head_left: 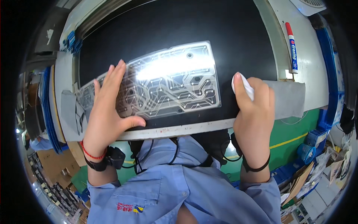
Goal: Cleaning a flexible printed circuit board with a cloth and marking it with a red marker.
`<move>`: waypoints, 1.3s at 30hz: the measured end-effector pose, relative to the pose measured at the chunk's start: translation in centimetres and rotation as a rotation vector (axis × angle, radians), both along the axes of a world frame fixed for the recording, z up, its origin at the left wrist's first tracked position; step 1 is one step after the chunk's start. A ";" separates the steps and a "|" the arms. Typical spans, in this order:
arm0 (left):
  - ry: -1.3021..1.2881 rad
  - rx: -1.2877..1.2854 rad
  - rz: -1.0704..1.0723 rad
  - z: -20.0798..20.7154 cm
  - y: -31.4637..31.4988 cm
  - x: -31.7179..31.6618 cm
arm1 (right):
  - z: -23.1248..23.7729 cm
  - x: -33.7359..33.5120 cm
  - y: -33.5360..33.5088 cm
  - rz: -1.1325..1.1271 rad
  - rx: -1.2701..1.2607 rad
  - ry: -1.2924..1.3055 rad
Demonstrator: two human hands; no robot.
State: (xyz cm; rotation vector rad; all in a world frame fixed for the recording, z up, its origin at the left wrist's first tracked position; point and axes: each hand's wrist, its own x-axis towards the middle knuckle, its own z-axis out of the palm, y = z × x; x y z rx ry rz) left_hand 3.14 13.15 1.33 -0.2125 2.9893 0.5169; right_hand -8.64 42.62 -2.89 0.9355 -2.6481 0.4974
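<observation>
A clear plastic sheet printed with silvery circuit traces [167,84] lies on the black work surface [238,33], with a bright glare across its upper part. My left hand [106,99] rests over the left portion of the sheet, fingers stretched out and thumb spread toward the front edge. Part of the sheet is hidden beneath that hand. To the right of the sheet, apart from it, my right hand [255,100] grips a folded white cloth [244,87] between thumb and fingers.
A red-capped marker [292,48] lies on the right ledge. Grey cloth [287,99] drapes at the right front corner, and another grey cloth [71,112] at the left. A pale raised edge [179,130] runs along the front. A blue basket [306,154] stands lower right.
</observation>
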 end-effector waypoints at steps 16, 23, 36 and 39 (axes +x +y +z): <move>-0.005 -0.032 -0.107 0.1 -0.6 0.5 | -0.8 0.2 0.4 0.147 -0.284 0.056; -0.019 -0.038 -0.087 0.5 -0.6 0.8 | 0.3 2.6 -2.5 0.354 -0.109 -0.046; 0.000 0.005 -0.077 -0.2 -0.8 0.8 | 1.2 2.3 -2.6 0.316 0.021 0.007; -0.008 0.009 -0.078 -0.4 -0.9 0.4 | 1.0 3.6 -4.4 0.347 0.001 -0.005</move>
